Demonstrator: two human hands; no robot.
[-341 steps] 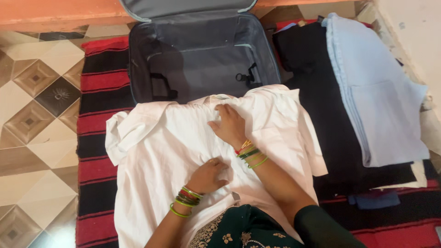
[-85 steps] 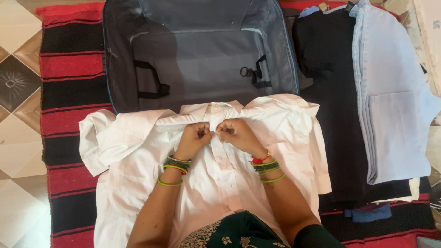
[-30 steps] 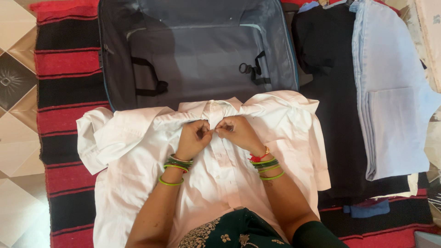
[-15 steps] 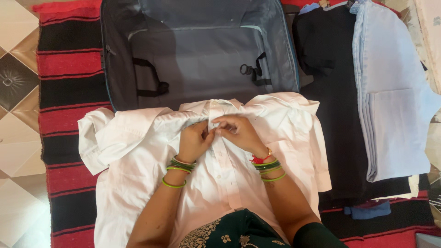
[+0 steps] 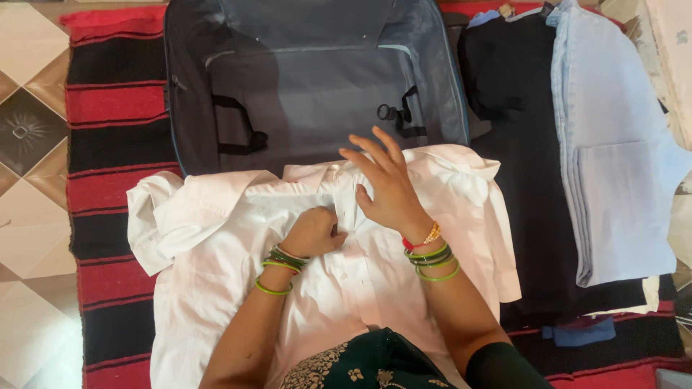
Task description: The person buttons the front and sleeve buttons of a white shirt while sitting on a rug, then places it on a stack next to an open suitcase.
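Two bare hands work on a white shirt (image 5: 238, 238) spread face up on a striped rug (image 5: 115, 130), just before an open suitcase (image 5: 317, 79). Left hand (image 5: 314, 232), clenched, pins the button placket. Right hand (image 5: 389, 186) hovers open, fingers spread, near the collar. Smoothing outward from the pinned placket would likely keep the front flat.
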